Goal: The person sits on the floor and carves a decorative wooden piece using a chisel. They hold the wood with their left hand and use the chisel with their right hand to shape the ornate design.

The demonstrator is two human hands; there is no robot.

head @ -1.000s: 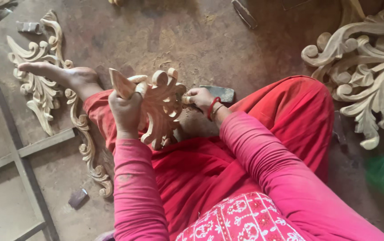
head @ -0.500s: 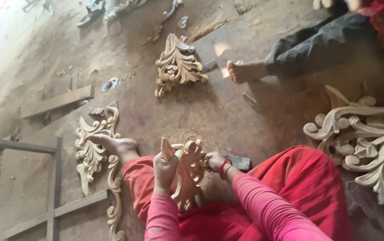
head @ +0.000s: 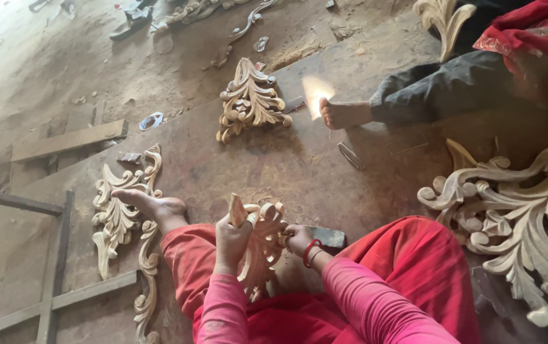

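A pale carved wooden ornament (head: 262,250) with scrolled leaves stands upright over my lap. My left hand (head: 232,241) grips its left edge near the top. My right hand (head: 299,239), with a red bangle at the wrist, presses against its right side; what it holds there is hidden. I wear pink sleeves and red trousers. My bare foot (head: 153,207) rests on the floor to the left.
A long carved scroll piece (head: 118,220) lies by my foot, a large leafy carving (head: 510,216) at right, a smaller carved piece (head: 250,100) ahead. Another person's bare foot (head: 344,114) and dark-trousered leg reach in from the upper right. Wooden frame bars (head: 54,274) lie at left.
The view has tilted up and away, showing more floor, the far carving and the other person's leg. My hands keep the same hold on the ornament.
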